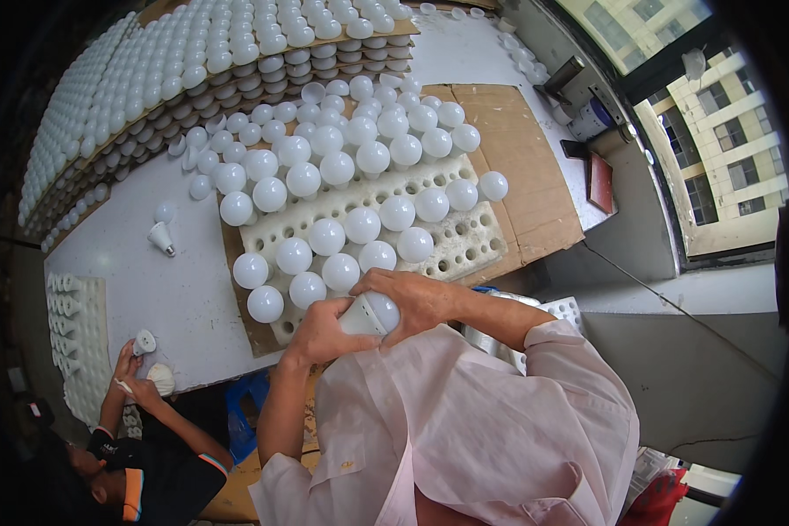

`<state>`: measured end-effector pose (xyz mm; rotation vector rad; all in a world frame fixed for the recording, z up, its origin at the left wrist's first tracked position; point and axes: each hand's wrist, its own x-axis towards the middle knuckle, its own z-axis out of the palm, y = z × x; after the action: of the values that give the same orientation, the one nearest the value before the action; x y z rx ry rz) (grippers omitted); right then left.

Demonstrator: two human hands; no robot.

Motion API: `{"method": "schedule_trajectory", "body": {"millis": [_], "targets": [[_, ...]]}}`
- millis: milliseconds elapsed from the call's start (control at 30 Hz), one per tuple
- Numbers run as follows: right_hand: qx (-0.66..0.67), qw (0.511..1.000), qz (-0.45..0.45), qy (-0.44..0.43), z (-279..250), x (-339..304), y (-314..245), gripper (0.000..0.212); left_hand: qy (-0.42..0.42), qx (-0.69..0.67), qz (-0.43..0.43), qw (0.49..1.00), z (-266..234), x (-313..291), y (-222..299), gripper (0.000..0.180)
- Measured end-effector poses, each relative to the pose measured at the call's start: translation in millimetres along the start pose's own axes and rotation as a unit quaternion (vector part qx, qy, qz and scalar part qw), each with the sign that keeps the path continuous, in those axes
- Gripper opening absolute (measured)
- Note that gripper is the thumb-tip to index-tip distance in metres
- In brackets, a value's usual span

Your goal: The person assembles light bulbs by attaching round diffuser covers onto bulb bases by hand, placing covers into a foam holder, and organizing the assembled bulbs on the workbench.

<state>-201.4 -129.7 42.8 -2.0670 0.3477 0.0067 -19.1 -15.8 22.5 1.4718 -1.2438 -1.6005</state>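
Observation:
A white LED light bulb (363,317) is held close to my chest, lying on its side. My left hand (321,333) is closed around its white body. My right hand (414,296) wraps the round frosted dome from the right. The bulb's base is hidden by my left hand. Just beyond my hands, a white foam tray (493,252) with rows of holes holds several upright bulbs (397,213). More bulbs (325,140) crowd together behind, on a brown cardboard sheet (535,197).
Stacked boards of white domes (175,66) fill the far left. A loose bulb (160,238) lies on the white table (197,302). At lower left, a co-worker's hands (131,373) hold another bulb part beside a foam tray (95,351). A dark red box (600,182) sits right.

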Motion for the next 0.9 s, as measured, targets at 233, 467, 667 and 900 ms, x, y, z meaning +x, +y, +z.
{"method": "schedule_trajectory", "body": {"millis": [233,467,667,900], "targets": [[0.023,0.988,-0.139,0.068,17.4,5.7,3.5,0.069,0.003,-0.006,0.017,1.0,-2.5,-3.2,-1.6,0.057],[-0.025,0.982,-0.165,0.084,20.5,5.1,4.7,0.054,-0.058,-0.049,-0.078,0.994,-4.5,-2.0,4.4,0.045],[-0.015,0.971,-0.226,0.076,21.7,11.5,16.0,0.06,-0.03,-0.169,0.015,0.985,6.1,6.4,-7.9,0.038],[-0.007,0.955,-0.269,0.125,19.5,15.3,18.5,0.055,-0.026,-0.133,-0.035,0.99,4.1,14.7,1.8,0.039]]}}
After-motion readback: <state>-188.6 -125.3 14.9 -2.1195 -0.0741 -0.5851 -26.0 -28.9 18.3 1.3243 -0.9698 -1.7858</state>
